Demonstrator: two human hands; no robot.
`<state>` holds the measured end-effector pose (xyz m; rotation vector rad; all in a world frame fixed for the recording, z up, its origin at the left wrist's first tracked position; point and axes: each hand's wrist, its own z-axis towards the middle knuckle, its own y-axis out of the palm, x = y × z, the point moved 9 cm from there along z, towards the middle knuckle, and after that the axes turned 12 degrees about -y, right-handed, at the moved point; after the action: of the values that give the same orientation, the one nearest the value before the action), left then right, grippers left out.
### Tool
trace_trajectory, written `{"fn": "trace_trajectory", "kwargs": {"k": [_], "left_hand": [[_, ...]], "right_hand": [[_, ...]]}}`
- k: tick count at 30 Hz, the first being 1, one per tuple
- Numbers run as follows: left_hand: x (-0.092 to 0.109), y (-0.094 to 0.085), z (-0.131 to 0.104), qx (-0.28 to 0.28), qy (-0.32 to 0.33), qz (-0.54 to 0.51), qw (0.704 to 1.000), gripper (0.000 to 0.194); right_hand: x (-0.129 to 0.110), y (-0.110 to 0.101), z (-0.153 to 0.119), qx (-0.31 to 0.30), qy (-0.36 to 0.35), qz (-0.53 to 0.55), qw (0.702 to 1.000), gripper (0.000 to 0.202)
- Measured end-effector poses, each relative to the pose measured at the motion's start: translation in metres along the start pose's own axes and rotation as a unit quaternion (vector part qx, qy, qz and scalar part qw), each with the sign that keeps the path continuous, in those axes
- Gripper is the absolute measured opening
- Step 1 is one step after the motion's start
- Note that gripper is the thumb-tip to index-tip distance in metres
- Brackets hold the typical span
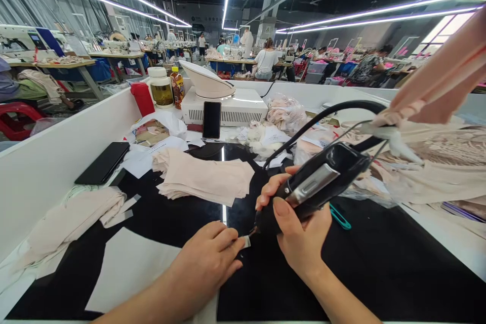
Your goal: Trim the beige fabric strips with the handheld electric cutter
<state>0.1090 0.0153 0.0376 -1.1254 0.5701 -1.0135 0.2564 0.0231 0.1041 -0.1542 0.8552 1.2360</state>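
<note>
My right hand point(304, 238) is wrapped round a black handheld tool point(317, 185) with a metal plate on its side. A thick black cable runs from its upper end, where a pink cloth strip is tied. The tool's tip points down-left, close to my left hand point(212, 258), whose fingers pinch a small pale piece point(246, 241) at the black tabletop point(379, 263). Beyond my hands lies a stack of light pink fabric pieces point(207, 174). A white sheet point(132, 268) lies partly under my left forearm.
A rolled pink bundle point(76, 217) and a black case point(103, 163) lie at the left. A phone point(211, 119) leans against a white machine point(228, 106). Fabric point(436, 177) is heaped at the right, near a teal clip point(339, 216). People sit farther back.
</note>
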Motion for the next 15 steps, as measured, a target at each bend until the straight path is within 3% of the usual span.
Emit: {"fn": "trace_trajectory", "kwargs": {"k": [15], "left_hand": [[-0.0003, -0.0014, 0.0000, 0.010, -0.003, -0.015, 1.000, 0.029]], "right_hand": [[-0.0020, -0.0048, -0.0034, 0.009, 0.025, 0.010, 1.000, 0.035]]}}
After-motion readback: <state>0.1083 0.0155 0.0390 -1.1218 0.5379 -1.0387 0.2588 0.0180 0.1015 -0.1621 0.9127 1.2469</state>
